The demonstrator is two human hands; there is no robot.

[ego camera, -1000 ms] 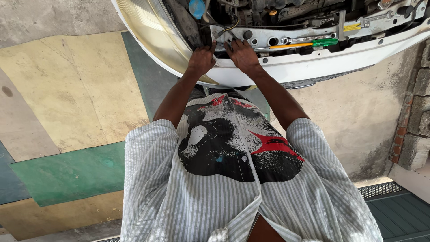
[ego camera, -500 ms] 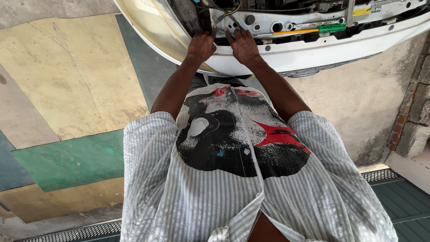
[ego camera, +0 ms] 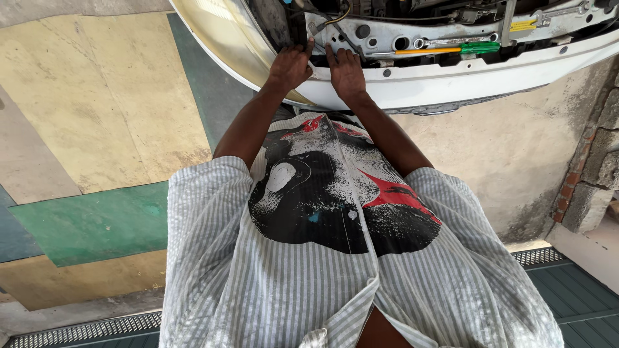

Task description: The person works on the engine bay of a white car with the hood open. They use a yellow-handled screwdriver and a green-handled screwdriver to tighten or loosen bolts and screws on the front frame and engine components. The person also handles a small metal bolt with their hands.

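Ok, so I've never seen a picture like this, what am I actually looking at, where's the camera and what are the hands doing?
The camera is worn on a person's head and looks down their own body, so the striped open shirt and printed T-shirt fill the lower part. Both arms reach forward to the open front of a white car. The left hand and right hand rest side by side on the grey metal crossbar above the bumper, fingers up by a dark cable. Whether either hand grips anything is hard to tell. A screwdriver with a yellow shaft and green handle lies on the ledge to the right, untouched. The floor is painted in yellow and green patches.
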